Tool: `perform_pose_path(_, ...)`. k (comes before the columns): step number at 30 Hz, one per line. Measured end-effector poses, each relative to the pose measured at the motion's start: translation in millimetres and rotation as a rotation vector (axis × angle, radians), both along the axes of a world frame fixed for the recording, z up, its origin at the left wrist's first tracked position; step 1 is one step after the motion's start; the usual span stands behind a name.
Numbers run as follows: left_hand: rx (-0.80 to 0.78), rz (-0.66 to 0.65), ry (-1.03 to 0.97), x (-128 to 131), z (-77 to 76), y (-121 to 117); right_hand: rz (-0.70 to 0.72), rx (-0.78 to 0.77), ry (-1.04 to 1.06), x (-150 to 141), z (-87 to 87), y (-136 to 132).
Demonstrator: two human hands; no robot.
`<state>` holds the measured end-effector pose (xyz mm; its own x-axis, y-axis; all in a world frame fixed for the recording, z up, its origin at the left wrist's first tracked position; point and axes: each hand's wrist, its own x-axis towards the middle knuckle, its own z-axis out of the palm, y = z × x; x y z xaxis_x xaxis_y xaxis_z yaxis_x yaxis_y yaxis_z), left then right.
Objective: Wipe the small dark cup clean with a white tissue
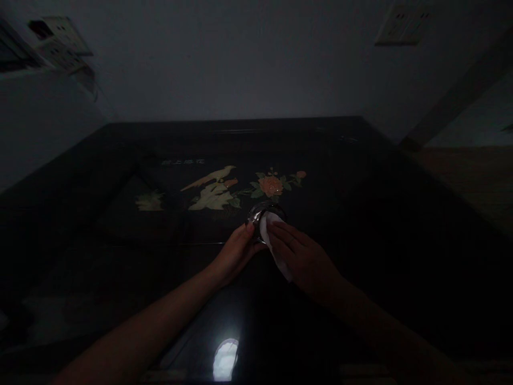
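Just below the middle of the frame, the left hand [236, 250] grips a round shiny dish [255, 213] by its side, with the thumb at the rim. The right hand [298, 248] holds a white cloth [265, 227], perhaps of paper, under its fingers and against the dish. Whether the dish is glass or metal, or whether it rests on the black table [332, 166], I cannot tell in such weak light.

The main risk, I think, is a slip: the dish looks smooth, and a strong push through the cloth could turn it out of the left hand. If it falls, it could chip, or scratch the tabletop. The lower end of the cloth looks loose and could become caught under the dish.

The table is glossy and carries a decoration above the hands: a bird [220, 174] left of centre and a pink flower [271, 186] near the centre. A bright reflection [225, 359] shines at the bottom. Behind stands a grey wall [240, 64], with sockets [66, 35] in the upper left and a socket panel [403, 25] in the upper right.
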<state>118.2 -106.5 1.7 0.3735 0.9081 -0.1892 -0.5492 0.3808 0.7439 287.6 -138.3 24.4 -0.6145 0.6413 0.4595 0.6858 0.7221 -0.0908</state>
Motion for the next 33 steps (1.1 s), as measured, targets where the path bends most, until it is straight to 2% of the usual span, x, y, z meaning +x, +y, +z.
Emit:
perform_pose_path(9, 0.017, -0.032, 0.039, 1, 3.9, -1, -0.120, -0.009, -0.152, 0, -2.3, 0)
perform_pose_path(15, 0.029, -0.039, 0.040, 2, 5.7, -2, -0.153, -0.049, -0.149, -3, -5.6, -2)
perform_pose_path(21, -0.002, -0.036, 0.045, 0, 4.5, -2, -0.083, -0.173, -0.011, -6, -12.9, -3)
perform_pose_path(28, 0.044, -0.056, 0.047, 0, 4.0, 0, 0.020, -0.515, 0.345, -8, -2.2, -11)
perform_pose_path(33, 0.035, -0.042, 0.069, 0, 3.6, 0, 0.023, -0.559, 0.444, -11, -4.9, -12)
